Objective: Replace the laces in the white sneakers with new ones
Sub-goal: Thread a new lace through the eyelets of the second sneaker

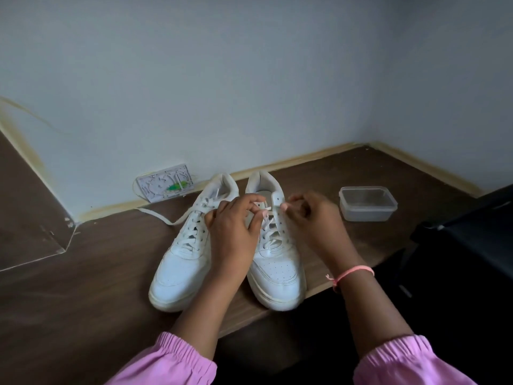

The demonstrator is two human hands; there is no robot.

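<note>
Nearby, lidded plastic tub [367, 203], contents unclear.

Two white sneakers stand side by side on one bench [83, 273]: the left sneaker [180, 259] and the right sneaker [277, 262]. One loose lace [163, 219] trails from the left sneaker across the bench. One clear plastic box [367, 203] with its lid on. One white wall plate [166, 186]. Two hands over the sneakers: the left hand [234, 232] and the right hand [312, 218]. Two pink cuffs, one on each arm, and one pink wrist cord [352, 273].
</note>
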